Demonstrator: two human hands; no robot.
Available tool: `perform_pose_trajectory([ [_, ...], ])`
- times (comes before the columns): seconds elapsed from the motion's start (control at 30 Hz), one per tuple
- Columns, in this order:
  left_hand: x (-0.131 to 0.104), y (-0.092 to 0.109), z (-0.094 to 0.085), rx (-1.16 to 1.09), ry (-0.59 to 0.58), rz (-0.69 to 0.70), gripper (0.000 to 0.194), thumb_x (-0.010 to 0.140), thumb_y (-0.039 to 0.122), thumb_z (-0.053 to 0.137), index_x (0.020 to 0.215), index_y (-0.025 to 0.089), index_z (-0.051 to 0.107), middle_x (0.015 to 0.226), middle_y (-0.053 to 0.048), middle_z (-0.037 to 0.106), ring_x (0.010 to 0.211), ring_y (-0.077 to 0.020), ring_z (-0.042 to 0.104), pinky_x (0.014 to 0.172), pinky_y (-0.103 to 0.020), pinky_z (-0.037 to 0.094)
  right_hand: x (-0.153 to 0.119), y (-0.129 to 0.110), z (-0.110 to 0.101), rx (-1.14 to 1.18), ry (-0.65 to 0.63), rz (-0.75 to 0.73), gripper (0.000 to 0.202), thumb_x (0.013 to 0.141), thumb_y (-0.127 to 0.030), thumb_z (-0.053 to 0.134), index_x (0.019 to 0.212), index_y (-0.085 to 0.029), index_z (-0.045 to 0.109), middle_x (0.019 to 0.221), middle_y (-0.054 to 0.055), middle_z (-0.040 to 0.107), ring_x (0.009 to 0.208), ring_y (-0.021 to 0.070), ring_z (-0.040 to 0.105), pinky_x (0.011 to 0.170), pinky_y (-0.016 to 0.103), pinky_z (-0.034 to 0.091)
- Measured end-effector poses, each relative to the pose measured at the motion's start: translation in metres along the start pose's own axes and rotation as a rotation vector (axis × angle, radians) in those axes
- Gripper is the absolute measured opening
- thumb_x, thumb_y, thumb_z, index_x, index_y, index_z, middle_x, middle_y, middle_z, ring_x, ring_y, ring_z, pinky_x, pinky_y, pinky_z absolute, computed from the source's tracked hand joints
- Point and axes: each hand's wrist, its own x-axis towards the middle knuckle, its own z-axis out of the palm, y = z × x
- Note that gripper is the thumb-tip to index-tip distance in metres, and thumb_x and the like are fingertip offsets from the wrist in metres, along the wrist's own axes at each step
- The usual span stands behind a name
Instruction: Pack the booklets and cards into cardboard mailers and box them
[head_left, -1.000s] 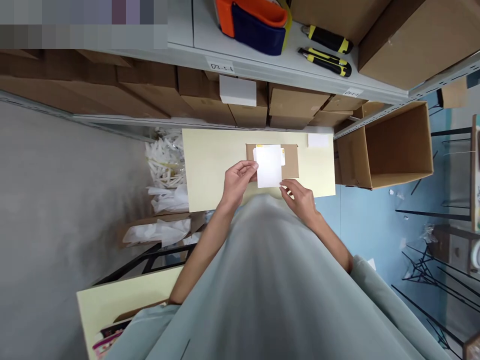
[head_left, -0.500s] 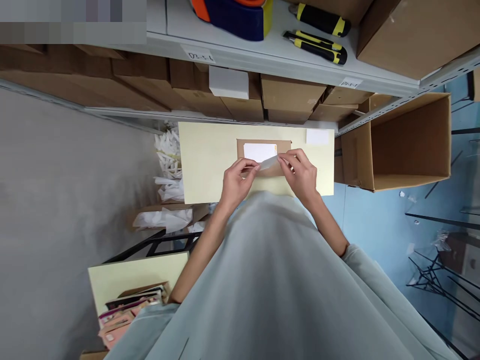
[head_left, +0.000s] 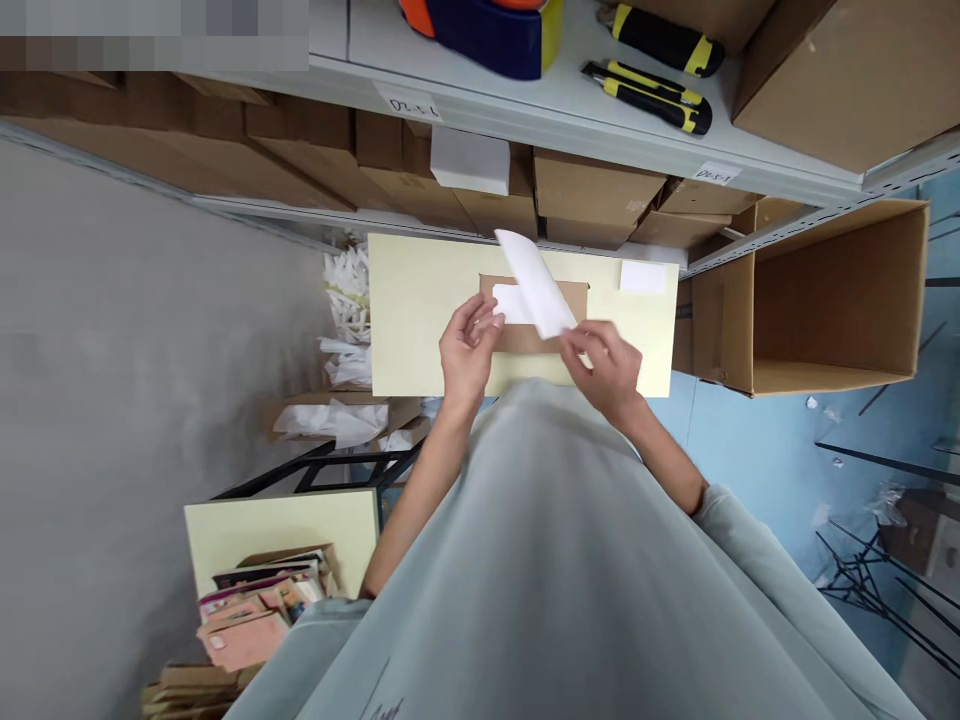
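Observation:
On the pale yellow board point(head_left: 420, 350) in front of me lies a flat brown cardboard piece point(head_left: 517, 342). A white label-like rectangle point(head_left: 508, 302) rests on it. My right hand point(head_left: 604, 365) pinches the lower corner of a slightly curled white slip of paper point(head_left: 531, 280), which tilts up and to the left over the cardboard and hides part of the white rectangle. My left hand point(head_left: 466, 350) is at the cardboard's left edge, fingers bent and apart, holding nothing visible. Whether its fingertips touch the white rectangle I cannot tell.
A small white paper point(head_left: 643, 276) lies at the board's right. Cutters point(head_left: 656, 97) and a tape dispenser point(head_left: 487, 35) sit on the shelf above cardboard boxes point(head_left: 592, 190). An open carton point(head_left: 832, 300) stands right. Pink and dark packets point(head_left: 247, 635) lie lower left.
The slip was stretched between both hands low over the cardboard. My left hand has let go of it, and my right hand alone now holds it, raised with its white face showing.

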Motion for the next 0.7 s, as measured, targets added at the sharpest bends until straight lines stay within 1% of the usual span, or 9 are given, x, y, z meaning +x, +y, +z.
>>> perform_pose_trajectory([
  [0.1, 0.001, 0.001, 0.0, -0.096, 0.012, -0.069, 0.055, 0.09, 0.059, 0.086, 0.131, 0.024, 0.073, 0.133, -0.012, 0.079, 0.124, -0.0311, 0.077, 0.103, -0.045, 0.066, -0.019, -0.003, 0.001, 0.013, -0.085, -0.196, 0.014, 0.109, -0.024, 0.069, 0.109, -0.031, 0.08, 0.095, 0.002, 0.08, 0.067, 0.0129, 0.07, 0.061, 0.026, 0.059],
  [0.17, 0.0, 0.008, -0.002, -0.06, 0.044, -0.04, 0.043, 0.089, 0.047, 0.087, 0.125, 0.025, 0.077, 0.13, -0.008, 0.081, 0.122, -0.0287, 0.077, 0.104, -0.043, 0.066, -0.029, -0.003, -0.002, 0.042, -0.064, -0.282, 0.017, 0.105, -0.018, 0.071, 0.108, -0.032, 0.08, 0.092, 0.0, 0.08, 0.062, 0.0119, 0.067, 0.056, 0.026, 0.057],
  [0.23, -0.001, 0.016, -0.006, 0.005, 0.055, 0.008, 0.033, 0.088, 0.037, 0.085, 0.118, 0.026, 0.079, 0.123, -0.006, 0.082, 0.116, -0.0264, 0.078, 0.102, -0.041, 0.065, -0.034, -0.004, -0.007, 0.09, -0.031, -0.299, 0.019, 0.104, -0.016, 0.072, 0.107, -0.033, 0.08, 0.093, -0.001, 0.08, 0.062, 0.0116, 0.067, 0.056, 0.026, 0.057],
  [0.27, -0.002, 0.019, -0.009, 0.038, 0.048, 0.033, 0.03, 0.087, 0.035, 0.084, 0.115, 0.025, 0.08, 0.118, -0.005, 0.082, 0.112, -0.0254, 0.078, 0.1, -0.04, 0.065, -0.034, -0.005, -0.01, 0.121, -0.027, -0.274, 0.019, 0.104, -0.016, 0.072, 0.108, -0.033, 0.08, 0.093, -0.001, 0.08, 0.063, 0.0119, 0.068, 0.057, 0.026, 0.058],
  [0.37, -0.005, 0.026, -0.019, 0.135, 0.016, 0.124, 0.018, 0.092, 0.038, 0.08, 0.105, 0.024, 0.08, 0.109, -0.004, 0.082, 0.106, -0.023, 0.078, 0.093, -0.036, 0.064, -0.029, -0.01, -0.018, 0.26, -0.052, -0.089, 0.013, 0.108, -0.023, 0.07, 0.111, -0.033, 0.079, 0.096, 0.001, 0.077, 0.072, 0.014, 0.072, 0.063, 0.028, 0.061],
  [0.47, -0.002, 0.026, -0.032, 0.273, -0.043, 0.216, 0.022, 0.1, 0.045, 0.072, 0.096, 0.024, 0.078, 0.103, -0.005, 0.08, 0.102, -0.0212, 0.075, 0.086, -0.033, 0.062, -0.016, -0.006, -0.014, 0.414, -0.057, 0.176, 0.012, 0.109, -0.037, 0.07, 0.106, -0.029, 0.079, 0.098, 0.004, 0.075, 0.078, 0.0157, 0.071, 0.068, 0.03, 0.062],
  [0.53, 0.007, 0.02, -0.041, 0.376, -0.118, 0.257, 0.026, 0.102, 0.048, 0.07, 0.094, 0.024, 0.078, 0.101, -0.006, 0.078, 0.098, -0.0212, 0.073, 0.083, -0.033, 0.06, -0.007, 0.008, 0.001, 0.472, -0.068, 0.366, 0.023, 0.106, -0.047, 0.072, 0.099, -0.027, 0.078, 0.098, 0.004, 0.075, 0.08, 0.0164, 0.069, 0.07, 0.031, 0.061],
  [0.6, 0.021, 0.008, -0.049, 0.469, -0.201, 0.279, 0.029, 0.103, 0.05, 0.069, 0.094, 0.025, 0.078, 0.099, -0.006, 0.077, 0.094, -0.0223, 0.071, 0.084, -0.035, 0.059, 0.002, 0.029, 0.024, 0.516, -0.109, 0.529, 0.033, 0.102, -0.056, 0.074, 0.093, -0.025, 0.077, 0.097, 0.004, 0.076, 0.081, 0.0169, 0.068, 0.073, 0.031, 0.061],
  [0.7, 0.049, -0.02, -0.054, 0.555, -0.274, 0.275, 0.034, 0.102, 0.055, 0.066, 0.094, 0.025, 0.079, 0.098, -0.008, 0.076, 0.094, -0.0254, 0.069, 0.086, -0.039, 0.058, 0.012, 0.065, 0.066, 0.579, -0.193, 0.662, 0.037, 0.093, -0.059, 0.079, 0.089, -0.022, 0.077, 0.094, 0.004, 0.078, 0.082, 0.0182, 0.067, 0.082, 0.034, 0.061],
])
